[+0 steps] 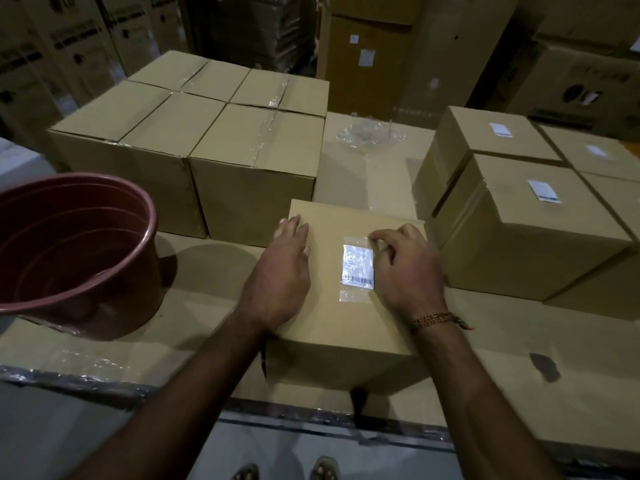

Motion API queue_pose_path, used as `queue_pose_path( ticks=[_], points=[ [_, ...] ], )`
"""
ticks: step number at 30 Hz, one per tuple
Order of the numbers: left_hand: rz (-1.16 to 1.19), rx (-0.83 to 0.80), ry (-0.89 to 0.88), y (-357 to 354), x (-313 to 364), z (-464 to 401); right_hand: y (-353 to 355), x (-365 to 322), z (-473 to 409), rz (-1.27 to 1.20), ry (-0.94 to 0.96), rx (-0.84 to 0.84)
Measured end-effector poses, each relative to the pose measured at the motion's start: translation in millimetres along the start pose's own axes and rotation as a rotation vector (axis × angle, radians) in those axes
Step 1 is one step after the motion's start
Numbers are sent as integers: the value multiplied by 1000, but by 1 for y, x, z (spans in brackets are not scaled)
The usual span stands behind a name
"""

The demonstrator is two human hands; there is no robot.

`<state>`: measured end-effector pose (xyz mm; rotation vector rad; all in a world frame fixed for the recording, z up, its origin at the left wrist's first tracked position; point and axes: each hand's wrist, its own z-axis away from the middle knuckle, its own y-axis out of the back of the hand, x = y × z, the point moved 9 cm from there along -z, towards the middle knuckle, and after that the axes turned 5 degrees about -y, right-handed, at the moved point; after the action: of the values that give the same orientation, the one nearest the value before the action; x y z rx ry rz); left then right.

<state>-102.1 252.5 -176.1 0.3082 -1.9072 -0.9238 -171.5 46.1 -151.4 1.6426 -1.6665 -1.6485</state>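
I see left hand [281, 271] spread flat on box [329, 323] | right hand [412, 271] pinches label [358, 268] corner | print unreadable | bucket [69, 251] left of box, cropped

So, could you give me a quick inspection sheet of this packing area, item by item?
Surface: cardboard-covered bench, shiny tape along its front edge.
Job's things: plain brown cardboard box bearing a white barcode label under clear tape.
Clutter: round reddish plastic tub left; crumpled clear plastic film behind.
Grippers: left hand rests flat on the box; right hand pinches the label's top corner.
Cables: nothing seen.
Surroundings: sealed cartons left, labelled cartons right, tall stacked cartons behind.
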Motion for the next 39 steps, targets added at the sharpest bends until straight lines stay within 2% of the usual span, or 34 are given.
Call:
queue_pose_path(
  ticks=[11, 18, 33, 39],
  points=[
    [27, 4, 5, -1, -1, 0, 1, 4, -3, -109, -35, 9],
    [31, 4, 14, 0, -3, 1, -5, 6, -21, -132, -86, -80],
    [31, 20, 10, 1, -3, 1, -10, 7, -16, -28, -82, -11],
    [40, 13, 9, -1, -3, 1, -6, 11, -14, -124, -119, 5]
  ],
)
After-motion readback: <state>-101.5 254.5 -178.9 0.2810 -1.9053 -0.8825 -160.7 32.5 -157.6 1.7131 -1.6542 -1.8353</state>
